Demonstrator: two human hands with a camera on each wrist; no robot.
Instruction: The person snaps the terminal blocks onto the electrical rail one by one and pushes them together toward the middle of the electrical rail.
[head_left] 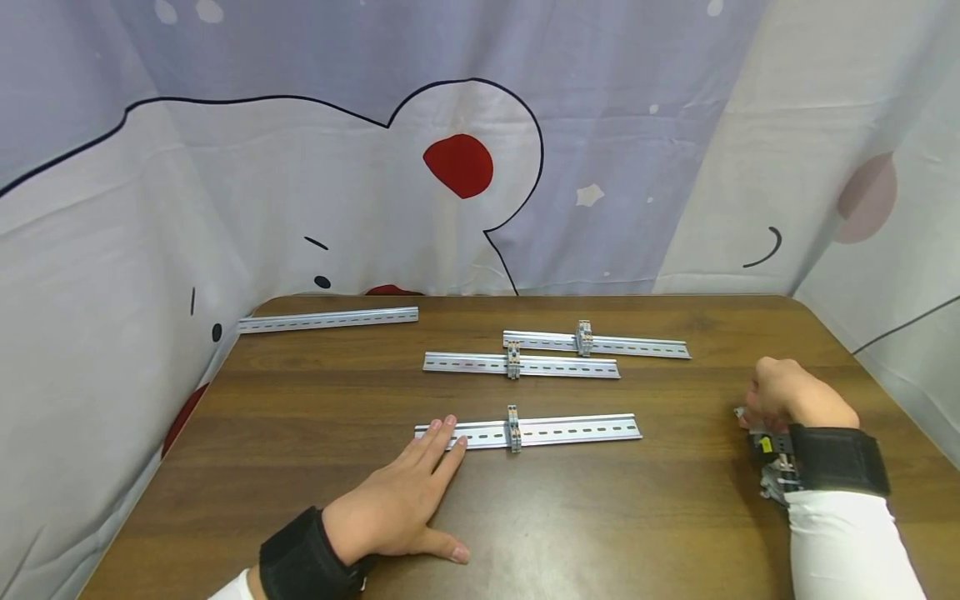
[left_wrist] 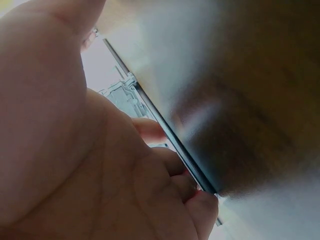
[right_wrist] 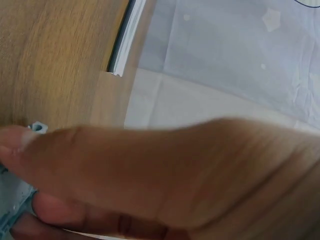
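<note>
The nearest slotted metal DIN rail [head_left: 581, 428] carries grey terminal blocks [head_left: 513, 429] near its middle. On its left end rests my left hand [head_left: 397, 500], fingers straight and spread, thumb out to the side on the table. From the left wrist the rail [left_wrist: 172, 137] shows edge-on past the fingers, with a terminal block [left_wrist: 122, 97] standing up from it. Far to the right, my right hand [head_left: 798, 396] has curled fingers pinching a pale grey terminal block [right_wrist: 17, 192], mostly hidden by the thumb. Grey parts with a yellow patch [head_left: 776, 467] show beneath the right wrist.
Behind the nearest rail lie two more rails, a middle one [head_left: 570, 367] and a farther one [head_left: 645, 347], each bearing terminal blocks. A bare rail [head_left: 330, 319] lies at the back left. Patterned cloth [head_left: 300, 183] hangs behind the brown table [head_left: 262, 433].
</note>
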